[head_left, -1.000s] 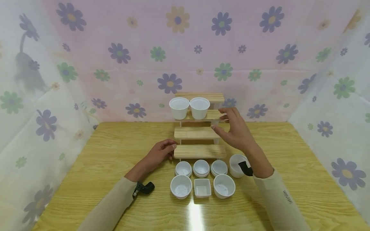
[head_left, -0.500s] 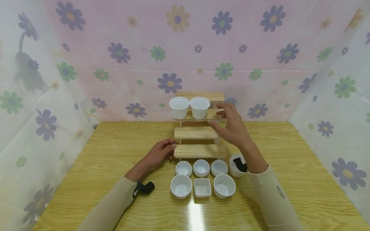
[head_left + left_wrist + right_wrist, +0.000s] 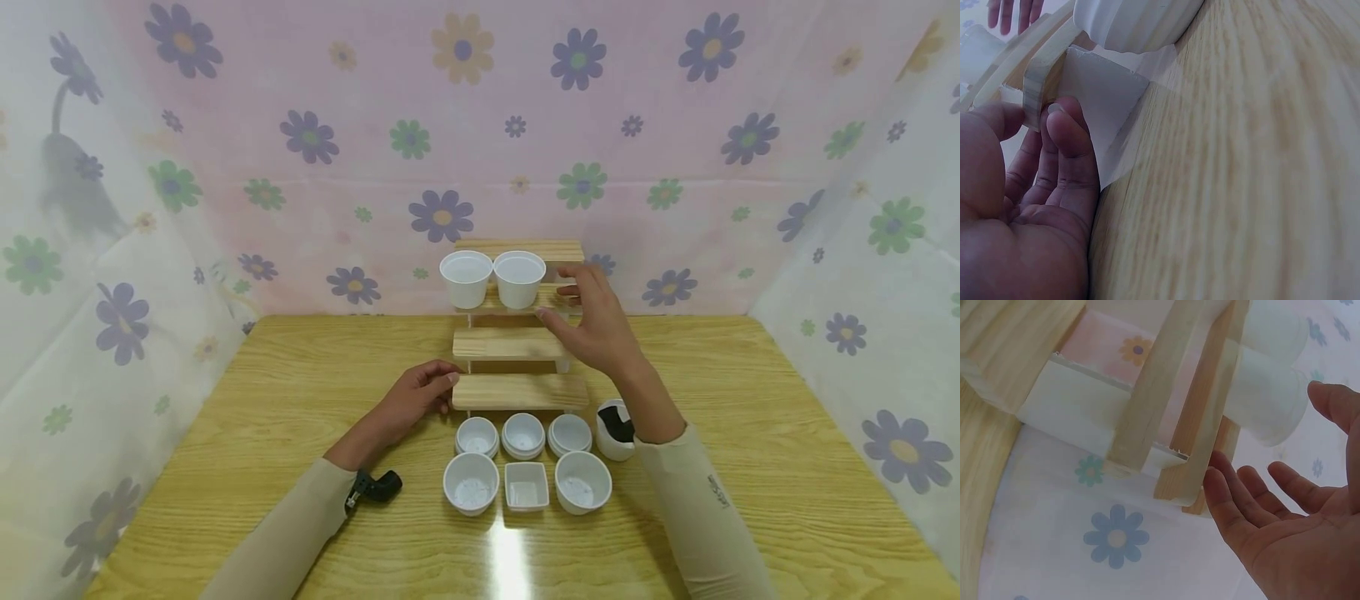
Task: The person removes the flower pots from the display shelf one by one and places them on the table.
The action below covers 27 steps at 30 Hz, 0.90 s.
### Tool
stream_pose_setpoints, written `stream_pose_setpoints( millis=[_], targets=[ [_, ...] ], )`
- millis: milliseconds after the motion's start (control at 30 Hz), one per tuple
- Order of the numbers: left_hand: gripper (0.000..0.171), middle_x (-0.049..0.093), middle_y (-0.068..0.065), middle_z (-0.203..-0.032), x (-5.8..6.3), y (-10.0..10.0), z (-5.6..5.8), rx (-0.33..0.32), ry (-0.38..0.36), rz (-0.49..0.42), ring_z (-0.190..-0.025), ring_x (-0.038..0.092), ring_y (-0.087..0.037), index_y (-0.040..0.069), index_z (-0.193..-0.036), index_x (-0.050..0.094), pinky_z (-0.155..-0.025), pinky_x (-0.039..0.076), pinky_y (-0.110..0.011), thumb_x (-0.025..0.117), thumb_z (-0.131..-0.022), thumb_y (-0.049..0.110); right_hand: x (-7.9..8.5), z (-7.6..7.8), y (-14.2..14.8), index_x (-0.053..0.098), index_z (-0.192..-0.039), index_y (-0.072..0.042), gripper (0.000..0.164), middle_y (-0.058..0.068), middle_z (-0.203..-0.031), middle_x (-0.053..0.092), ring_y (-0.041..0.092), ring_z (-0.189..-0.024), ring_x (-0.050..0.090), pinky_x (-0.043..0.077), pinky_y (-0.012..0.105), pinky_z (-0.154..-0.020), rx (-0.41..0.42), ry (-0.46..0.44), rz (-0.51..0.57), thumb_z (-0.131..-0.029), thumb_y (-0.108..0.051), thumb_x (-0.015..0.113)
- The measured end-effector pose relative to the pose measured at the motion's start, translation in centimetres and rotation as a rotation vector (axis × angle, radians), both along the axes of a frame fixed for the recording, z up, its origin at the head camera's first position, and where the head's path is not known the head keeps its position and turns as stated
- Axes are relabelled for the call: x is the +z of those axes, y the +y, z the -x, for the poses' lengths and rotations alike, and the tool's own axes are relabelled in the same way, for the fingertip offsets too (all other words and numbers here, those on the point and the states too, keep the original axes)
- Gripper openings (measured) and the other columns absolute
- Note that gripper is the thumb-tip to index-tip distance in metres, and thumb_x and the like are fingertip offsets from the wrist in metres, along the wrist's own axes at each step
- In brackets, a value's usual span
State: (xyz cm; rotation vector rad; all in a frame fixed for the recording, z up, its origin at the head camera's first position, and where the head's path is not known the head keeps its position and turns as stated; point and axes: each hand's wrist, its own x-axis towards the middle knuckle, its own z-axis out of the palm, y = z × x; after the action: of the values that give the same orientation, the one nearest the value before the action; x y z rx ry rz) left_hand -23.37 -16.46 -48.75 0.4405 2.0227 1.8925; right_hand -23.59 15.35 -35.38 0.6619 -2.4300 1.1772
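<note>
A tiered wooden display stand (image 3: 519,392) with white side supports rises at the back middle of the table. My left hand (image 3: 420,392) pinches the left end of its lowest board (image 3: 1038,84), with thumb and fingers on opposite faces in the left wrist view. Two white plastic cups (image 3: 519,282) stand side by side on the tier below the top one. My right hand (image 3: 600,329) is beside the right end of that tier, thumb and fingers spread apart and holding nothing. In the right wrist view its fingertips (image 3: 1215,478) lie right by the board ends.
Before the stand sit three small round white bowls (image 3: 523,435). A square white dish (image 3: 527,487) lies between two larger white cups (image 3: 471,483) nearer me. Another white cup (image 3: 613,446) is partly behind my right wrist camera. Flower-patterned cloth (image 3: 360,167) surrounds the wood-grain table (image 3: 322,358).
My right hand has moved slightly left and up, closer to the right-hand cup on the tier. The left hand and the cups have stayed in place.
</note>
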Motion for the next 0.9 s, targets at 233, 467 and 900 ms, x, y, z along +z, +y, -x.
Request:
stream_pose_setpoints(
  millis=[233, 467, 900],
  targets=[
    [0.040, 0.061, -0.007, -0.089, 0.2, 0.0, -0.1, -0.004, 0.012, 0.008, -0.077, 0.061, -0.019, -0.003, -0.140, 0.060, -0.072, 0.057, -0.030, 0.055, -0.113, 0.027, 0.1, 0.4, -0.3, 0.048, -0.150, -0.001, 0.061, 0.022, -0.149, 0.046, 0.040, -0.125, 0.062, 0.052, 0.056, -0.105, -0.007, -0.015, 0.005, -0.098, -0.016, 0.078],
    [0.039, 0.060, -0.008, -0.089, 0.2, 0.0, -0.1, -0.001, 0.013, 0.009, -0.076, 0.060, -0.019, -0.002, -0.140, 0.060, -0.072, 0.057, -0.030, 0.055, -0.114, 0.026, 0.2, 0.8, -0.9, 0.045, -0.153, 0.000, 0.066, 0.023, -0.152, 0.043, 0.042, -0.127, 0.061, 0.051, 0.057, -0.108, 0.021, -0.018, 0.032, -0.098, -0.014, 0.079],
    [0.040, 0.060, -0.008, -0.089, 0.3, 0.0, -0.2, 0.001, 0.011, 0.008, -0.076, 0.061, -0.018, -0.003, -0.140, 0.059, -0.072, 0.058, -0.030, 0.054, -0.114, 0.026, -0.3, 1.6, -1.9, 0.038, -0.160, -0.004, 0.075, 0.022, -0.156, 0.040, 0.042, -0.131, 0.060, 0.050, 0.056, -0.111, 0.040, -0.036, 0.114, -0.098, -0.012, 0.078]
  ],
)
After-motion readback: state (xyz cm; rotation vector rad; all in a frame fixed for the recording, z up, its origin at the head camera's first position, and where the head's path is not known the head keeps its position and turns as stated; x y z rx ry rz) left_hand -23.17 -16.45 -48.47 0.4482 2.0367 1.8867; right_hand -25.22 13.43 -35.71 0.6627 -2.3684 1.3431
